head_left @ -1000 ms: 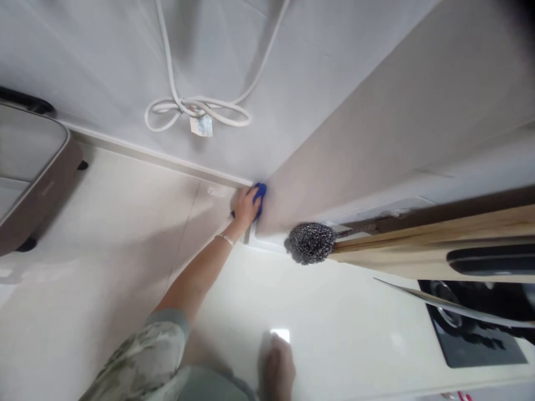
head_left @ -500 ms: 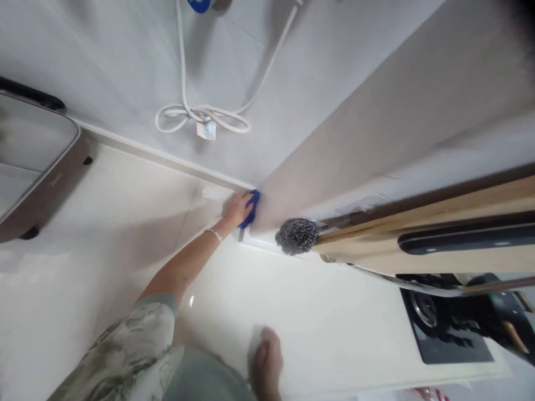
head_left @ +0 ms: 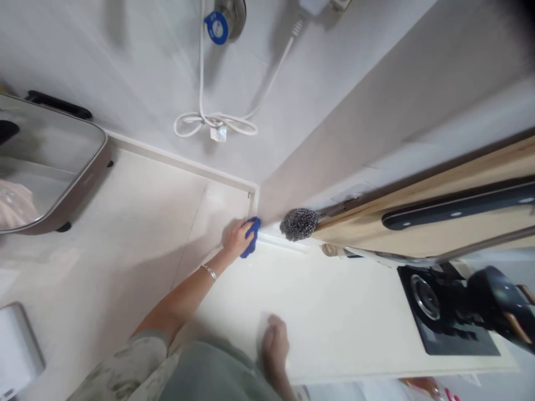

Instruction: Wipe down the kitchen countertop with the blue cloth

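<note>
My left hand (head_left: 237, 236), with a bracelet on its wrist, grips a blue cloth (head_left: 251, 238). Fingers and cloth press against the base of the wall, where the raised white edge of the counter (head_left: 334, 301) runs. Part of the cloth is hidden under the fingers. Lower in the view, my right hand (head_left: 276, 342) rests at the counter near my body, its fingers curled in and nothing visible in them. To the right of the cloth hangs a steel wool scrubber (head_left: 299, 224).
A glass-lidded appliance (head_left: 79, 184) stands at the left. A knotted white cord (head_left: 215, 121) and a blue valve handle (head_left: 218, 28) are on the wall. At right are a wooden board (head_left: 418, 223), a black-handled utensil (head_left: 451, 209) and a gas hob (head_left: 455, 328).
My left hand has drawn the blue cloth back from the corner along the wall's base, toward my body. The right hand stays curled near the counter. The camera view has shifted slightly.
</note>
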